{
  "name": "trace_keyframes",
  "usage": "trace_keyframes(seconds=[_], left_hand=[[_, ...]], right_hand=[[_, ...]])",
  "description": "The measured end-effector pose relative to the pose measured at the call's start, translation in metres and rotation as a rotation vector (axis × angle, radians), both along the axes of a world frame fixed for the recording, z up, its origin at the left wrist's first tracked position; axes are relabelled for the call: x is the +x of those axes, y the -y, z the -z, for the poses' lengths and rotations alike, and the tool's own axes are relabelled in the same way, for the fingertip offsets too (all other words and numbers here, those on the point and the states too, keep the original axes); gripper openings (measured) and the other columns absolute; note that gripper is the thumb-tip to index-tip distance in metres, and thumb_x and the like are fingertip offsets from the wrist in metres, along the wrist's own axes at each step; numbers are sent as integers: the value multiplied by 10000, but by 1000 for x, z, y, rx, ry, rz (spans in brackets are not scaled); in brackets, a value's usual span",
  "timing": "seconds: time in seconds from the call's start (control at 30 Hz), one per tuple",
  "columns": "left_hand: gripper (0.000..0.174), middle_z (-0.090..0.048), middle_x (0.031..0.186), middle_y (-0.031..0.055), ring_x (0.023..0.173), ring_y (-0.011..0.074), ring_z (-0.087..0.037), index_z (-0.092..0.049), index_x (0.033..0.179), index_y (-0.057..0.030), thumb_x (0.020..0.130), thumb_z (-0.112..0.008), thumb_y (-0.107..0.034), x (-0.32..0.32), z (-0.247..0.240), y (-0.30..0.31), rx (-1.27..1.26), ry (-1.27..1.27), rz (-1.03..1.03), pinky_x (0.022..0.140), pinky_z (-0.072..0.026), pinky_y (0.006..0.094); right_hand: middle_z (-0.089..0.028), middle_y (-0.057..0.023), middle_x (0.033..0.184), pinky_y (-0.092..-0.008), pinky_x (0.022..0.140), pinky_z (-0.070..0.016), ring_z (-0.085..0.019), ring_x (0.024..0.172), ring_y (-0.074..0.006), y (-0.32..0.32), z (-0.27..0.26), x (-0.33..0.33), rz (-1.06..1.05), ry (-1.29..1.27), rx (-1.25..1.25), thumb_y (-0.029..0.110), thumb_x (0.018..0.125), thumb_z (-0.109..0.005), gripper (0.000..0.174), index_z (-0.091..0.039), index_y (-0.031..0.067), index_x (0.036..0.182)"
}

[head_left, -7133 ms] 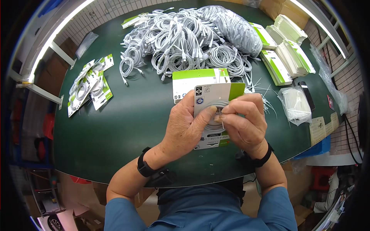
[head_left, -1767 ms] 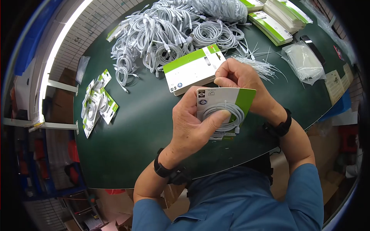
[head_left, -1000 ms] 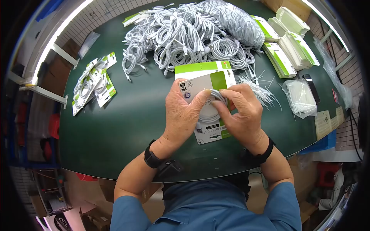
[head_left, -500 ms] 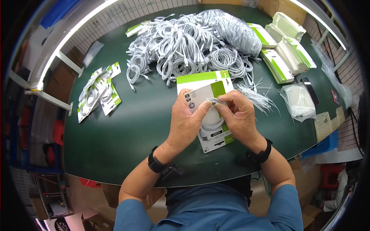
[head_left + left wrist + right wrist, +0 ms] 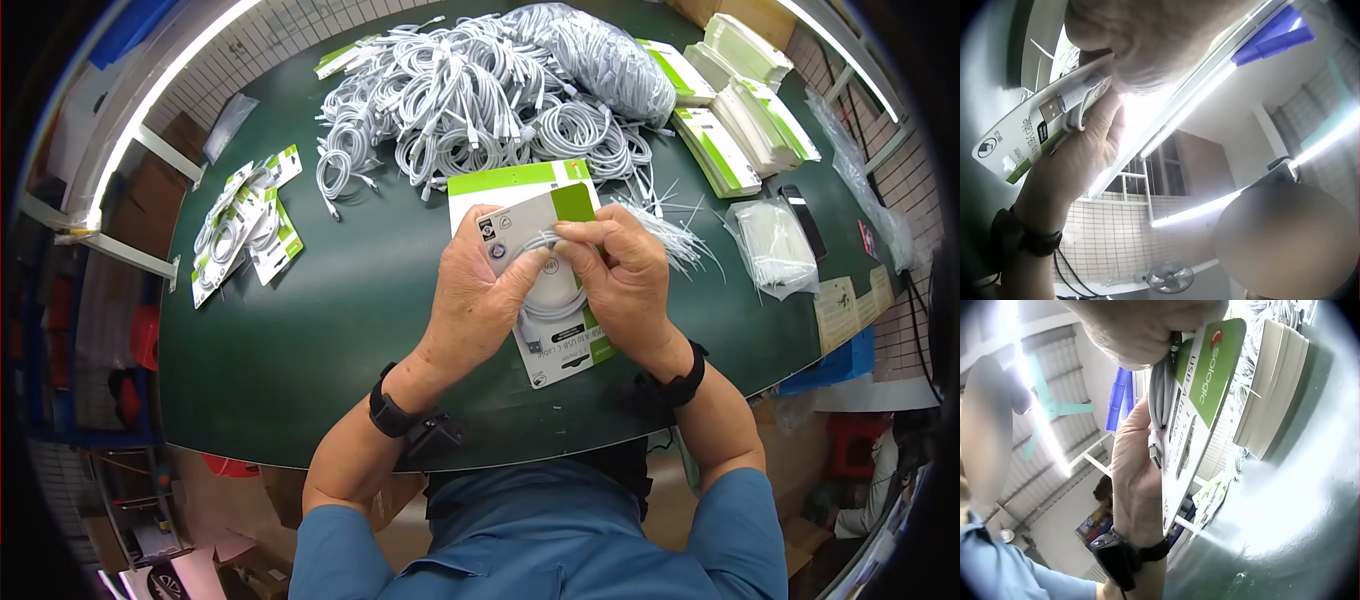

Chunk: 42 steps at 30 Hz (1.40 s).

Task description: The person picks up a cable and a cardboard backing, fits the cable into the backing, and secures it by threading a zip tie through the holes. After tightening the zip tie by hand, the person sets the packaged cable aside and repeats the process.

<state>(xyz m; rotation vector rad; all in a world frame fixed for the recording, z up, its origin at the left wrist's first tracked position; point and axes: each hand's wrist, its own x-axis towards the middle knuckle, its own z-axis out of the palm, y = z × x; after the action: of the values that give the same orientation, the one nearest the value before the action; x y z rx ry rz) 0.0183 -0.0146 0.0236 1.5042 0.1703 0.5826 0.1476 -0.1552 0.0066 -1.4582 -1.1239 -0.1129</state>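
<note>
My left hand (image 5: 470,300) grips a white and green packaging card (image 5: 532,212) by its left side, thumb pressing near the top of the coil. A light grey USB cable (image 5: 550,312) lies coiled against the card, its USB-A plug (image 5: 1155,456) pointing toward the hang-hole end. At the coil's upper part, my right hand (image 5: 628,285) pinches the cable between thumb and index finger. The fingertips of both hands nearly meet there. Printed text on the card (image 5: 1016,134) reads USB-A to USB-C cable. The left fingers behind the card are hidden in the head view.
Behind the hands lies a stack of cards (image 5: 500,182), with a large heap of coiled cables (image 5: 450,100) beyond it. Loose cable ties (image 5: 670,235) and a bag of ties (image 5: 768,250) are at the right. Carded cables (image 5: 240,225) lie at the left.
About two seconds ago the right hand was behind the card, off the coil; since then it has come to pinch the cable's upper part. In the last half second the hands barely shift.
</note>
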Motion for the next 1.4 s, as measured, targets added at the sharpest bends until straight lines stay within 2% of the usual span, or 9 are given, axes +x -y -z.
trace_keyframes(seconds=[0.1, 0.27, 0.67, 0.77, 0.87, 1.13, 1.23, 1.3, 1.4], left_hand=[[372, -727, 1213, 154, 1065, 157, -719, -528, 1338, 50, 1020, -707, -18, 2, 2, 0, -29, 48, 17, 915, -612, 313], [379, -733, 1224, 158, 1079, 172, -737, -524, 1342, 59, 1016, -709, 2, 6, -4, -2, -132, 118, -43, 938, -621, 321], [196, -767, 1044, 78, 956, 94, -696, -697, 1153, 42, 981, -750, -35, -29, 4, -16, 148, -250, -18, 819, -591, 288], [294, -759, 1169, 75, 1057, 99, -693, -674, 1283, 52, 1005, -722, -33, -34, 11, -15, -141, -73, 118, 853, -573, 270], [273, -769, 1110, 64, 909, 85, -699, -679, 1261, 40, 1010, -727, -56, -52, 3, -22, -181, -111, 62, 746, -569, 256], [120, -692, 823, -13, 625, 79, -597, -702, 1060, -65, 1005, -760, -154, -109, -20, -194, -243, 8, -463, 567, -500, 239], [122, -715, 916, 29, 768, 111, -668, -694, 1050, -53, 1034, -755, -158, -138, -25, -293, -456, 237, -627, 712, -596, 246], [327, -701, 1091, 162, 945, 229, -727, -614, 1233, 70, 1052, -732, -176, -151, -34, -307, -432, 228, -722, 903, -662, 335], [373, -698, 1126, 174, 986, 249, -735, -595, 1264, 90, 1027, -755, -150, -160, 7, -327, -471, -40, -615, 885, -668, 360]], right_hand=[[-724, -85, 977, -306, 671, -536, -688, 792, -158, 1, -2, -4, -12, -98, 23, -8, 910, -828, 163, -801, 32, 1066], [-742, -167, 1211, -302, 960, -609, -735, 1103, -174, -2, -7, -11, -316, -520, 118, -71, 983, -734, 593, -496, -27, 1524], [-728, -129, 1211, -274, 921, -578, -712, 1080, -142, 12, 11, -4, -135, -440, -49, -101, 1001, -646, 469, -554, -35, 1457], [-706, -135, 1265, -287, 952, -573, -700, 1109, -158, 7, 12, -12, -254, -449, 24, -69, 1003, -668, 492, -535, -22, 1475], [-675, -168, 1356, -303, 951, -569, -689, 1142, -177, 10, 5, -19, -319, -326, 13, 28, 1005, -734, 558, -503, -8, 1511], [-751, -76, 1034, -212, 658, -528, -692, 826, -94, 13, -6, -8, -224, -450, -95, -7, 1020, -674, 290, -668, -3, 1310], [-749, -61, 967, -213, 670, -539, -692, 779, -92, 13, -7, -11, -274, -432, -196, -17, 1008, -692, 243, -696, -14, 1251], [-747, -52, 931, -227, 679, -554, -697, 776, -86, 12, -6, -12, -289, -457, -263, -20, 993, -716, 219, -712, -23, 1212], [-748, -47, 905, -245, 675, -565, -696, 762, -85, 8, 4, -11, -308, -364, -311, -19, 984, -727, 218, -720, -30, 1201]])
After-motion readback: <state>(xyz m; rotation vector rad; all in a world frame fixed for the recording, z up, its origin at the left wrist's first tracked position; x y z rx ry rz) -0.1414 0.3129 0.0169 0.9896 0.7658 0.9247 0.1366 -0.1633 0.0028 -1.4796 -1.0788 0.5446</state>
